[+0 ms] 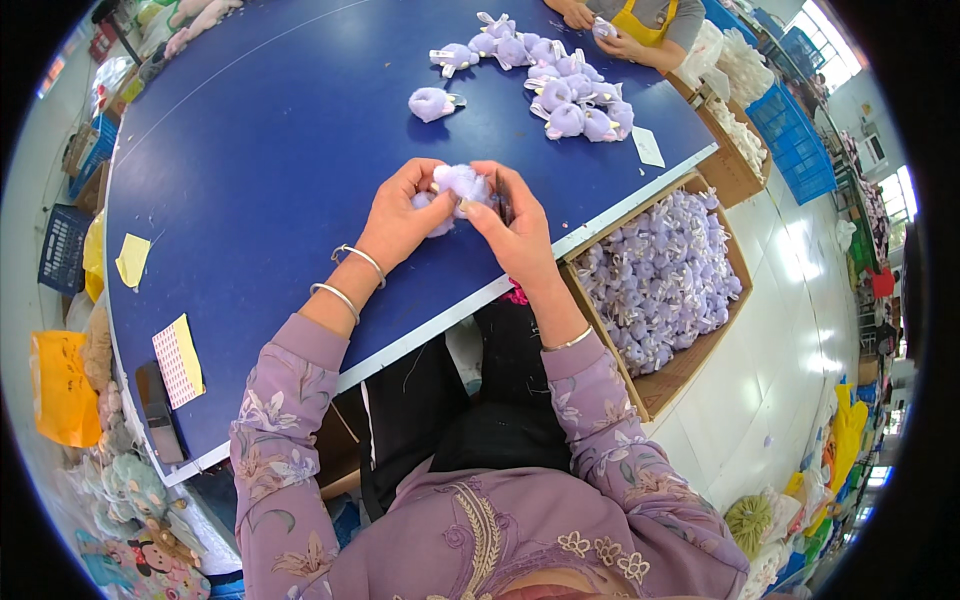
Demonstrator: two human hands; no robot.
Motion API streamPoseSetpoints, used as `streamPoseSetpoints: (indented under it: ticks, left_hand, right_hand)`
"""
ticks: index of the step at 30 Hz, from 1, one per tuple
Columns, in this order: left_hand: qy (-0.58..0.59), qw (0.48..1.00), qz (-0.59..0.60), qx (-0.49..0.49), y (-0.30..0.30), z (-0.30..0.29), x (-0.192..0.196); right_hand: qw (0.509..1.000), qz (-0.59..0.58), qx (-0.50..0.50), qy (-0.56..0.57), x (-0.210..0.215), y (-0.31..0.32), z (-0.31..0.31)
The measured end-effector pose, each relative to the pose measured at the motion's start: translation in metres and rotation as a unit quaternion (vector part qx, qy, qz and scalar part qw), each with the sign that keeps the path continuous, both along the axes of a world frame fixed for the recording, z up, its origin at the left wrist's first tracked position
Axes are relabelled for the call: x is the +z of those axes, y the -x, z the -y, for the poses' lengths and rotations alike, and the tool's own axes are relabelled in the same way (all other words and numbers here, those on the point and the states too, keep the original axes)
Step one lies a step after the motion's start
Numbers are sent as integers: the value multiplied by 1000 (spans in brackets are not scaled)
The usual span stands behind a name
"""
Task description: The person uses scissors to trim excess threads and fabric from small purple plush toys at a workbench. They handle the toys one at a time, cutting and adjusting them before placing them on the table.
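Note:
Over the blue table (pixel 300 150), both of my hands grip a small lavender plush toy (pixel 462 183), fluffy and partly covered by my fingers. My left hand (pixel 405 212) pinches it from the left, thumb across its front. From the other side my right hand (pixel 522 228) closes on it, thumb and fingers bent. A narrow dark object (pixel 504 206) shows inside the right hand; its kind is hidden. One lavender plush piece (pixel 431 104) lies by itself beyond my hands. Farther back is a heap of similar pieces (pixel 565 120) with white tags.
A cardboard box (pixel 655 405) full of lavender plush pieces stands right of the table edge. Across the table, a co-worker's hand (pixel 622 48) holds a similar piece. A dark phone (pixel 160 412), a label sheet (pixel 178 362) and yellow paper (pixel 132 260) lie at left.

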State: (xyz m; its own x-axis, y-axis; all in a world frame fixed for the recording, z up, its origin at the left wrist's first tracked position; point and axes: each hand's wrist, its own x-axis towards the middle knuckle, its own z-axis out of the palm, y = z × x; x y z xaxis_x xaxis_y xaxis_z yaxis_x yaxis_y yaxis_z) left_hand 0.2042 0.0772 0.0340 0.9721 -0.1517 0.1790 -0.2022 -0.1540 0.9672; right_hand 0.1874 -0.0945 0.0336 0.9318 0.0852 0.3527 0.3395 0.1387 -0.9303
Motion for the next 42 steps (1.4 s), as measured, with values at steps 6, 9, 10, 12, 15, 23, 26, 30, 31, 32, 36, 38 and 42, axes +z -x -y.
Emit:
streamPoseSetpoints:
  ticks: [6,9,10,12,15,23,26,30,31,32,36,38,42]
  left_hand:
    - [-6,1000,-13,4,-1,1,2]
    - [-3,1000,-30,-2,-1,0,3]
    - [2,1000,-28,-3,-1,-1,2]
    - [14,1000,-24,-7,-2,-2,-2]
    - [26,999,-38,-18,-2,-3,-1]
    - [33,999,1,-37,-8,-5,-10]
    - [30,999,-12,-35,-11,-7,-14]
    - [54,997,-22,-54,-13,-10,-15]
    - [58,996,-28,-57,-14,-11,-15]
    - [62,996,-34,-60,-14,-12,-14]
    - [76,994,-43,-72,-13,-9,-8]
    - [37,996,-25,-80,-12,-9,-9]
    - [51,993,-47,-91,-13,-12,-10]
  right_hand:
    - [996,-2,-34,81,-5,1,2]
    - [993,-6,-56,104,-4,2,1]
    - [991,-3,-63,114,-3,2,1]
    - [987,18,-73,142,0,3,0]
    - [980,56,-76,176,4,4,-2]
    - [978,51,-74,190,0,4,-3]
    - [973,46,-91,209,2,3,-4]
    - [977,20,-87,193,5,4,-4]
    - [977,25,-89,191,3,4,-4]
    - [977,29,-91,189,2,4,-5]
    - [985,25,-83,146,-11,-3,-2]
    - [988,-11,-66,136,-12,-4,4]
    - [995,-48,-10,88,-2,-2,6]
